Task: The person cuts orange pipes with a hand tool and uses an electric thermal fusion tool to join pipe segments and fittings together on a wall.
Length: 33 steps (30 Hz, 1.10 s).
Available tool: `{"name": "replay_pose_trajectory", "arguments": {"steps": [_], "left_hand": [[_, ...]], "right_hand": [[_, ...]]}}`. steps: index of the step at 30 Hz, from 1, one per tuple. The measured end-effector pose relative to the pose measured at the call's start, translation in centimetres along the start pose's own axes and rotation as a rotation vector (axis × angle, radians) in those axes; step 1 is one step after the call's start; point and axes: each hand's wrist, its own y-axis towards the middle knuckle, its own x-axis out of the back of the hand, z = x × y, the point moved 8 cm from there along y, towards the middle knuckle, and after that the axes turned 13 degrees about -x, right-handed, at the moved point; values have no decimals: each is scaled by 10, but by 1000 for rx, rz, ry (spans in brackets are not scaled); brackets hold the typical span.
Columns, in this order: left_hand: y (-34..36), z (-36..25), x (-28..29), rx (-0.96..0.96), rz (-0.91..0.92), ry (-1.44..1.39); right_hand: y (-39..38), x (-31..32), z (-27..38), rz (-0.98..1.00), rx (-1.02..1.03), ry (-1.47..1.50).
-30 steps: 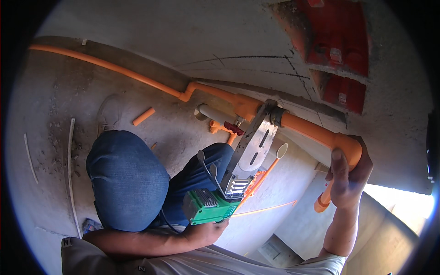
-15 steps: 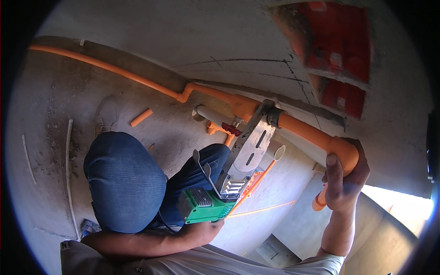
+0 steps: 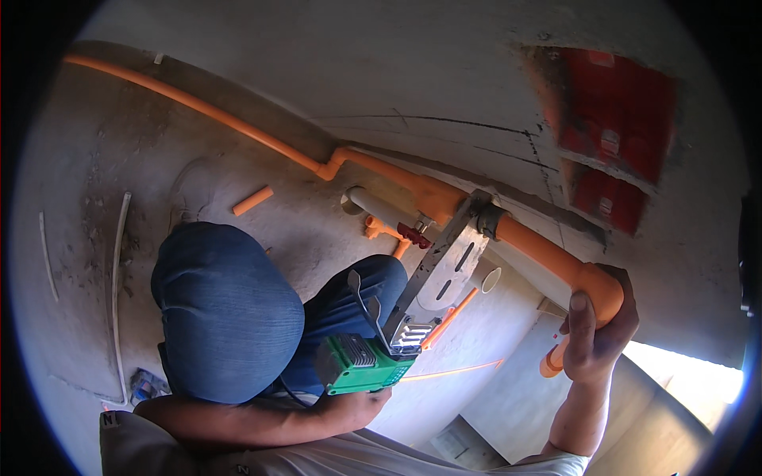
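My left hand (image 3: 367,404) is closed round the green pipe welder (image 3: 359,366); its fingers are partly hidden by the tool body. The welder's metal heating plate (image 3: 448,274) reaches up to the wall pipe. One face meets the orange valve fitting (image 3: 436,195), which has a dark red handle (image 3: 413,236). On the other side, a dark heating socket (image 3: 490,222) meets the end of an orange pipe (image 3: 540,246). My right hand (image 3: 595,345) grips the orange elbow (image 3: 601,293) at that pipe's far end. A short orange stub (image 3: 553,361) hangs below the elbow.
A long orange pipe (image 3: 214,115) runs along the wall's foot to the left. On the floor lie an orange offcut (image 3: 253,201) and thin pale strips (image 3: 121,293). A grey pipe (image 3: 381,208) sits behind the valve. Red boxes (image 3: 615,119) are recessed in the wall.
The whole view has shifted slightly, so most of the scene sits a little lower and further right. Both hands keep their grip, and the welder stays between fitting and pipe.
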Motion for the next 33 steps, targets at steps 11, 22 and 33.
{"name": "replay_pose_trajectory", "arguments": {"steps": [11, 22, 33], "left_hand": [[-2, -1, 0, 85, 23, -35], [2, -2, 2, 58, 9, -12], [-4, 9, -8, 103, 52, -35]], "right_hand": [[1, -1, 2, 20, 4, 11], [-1, -2, 1, 5, -25, 15], [-2, -4, -2, 9, -36, 12]]}}
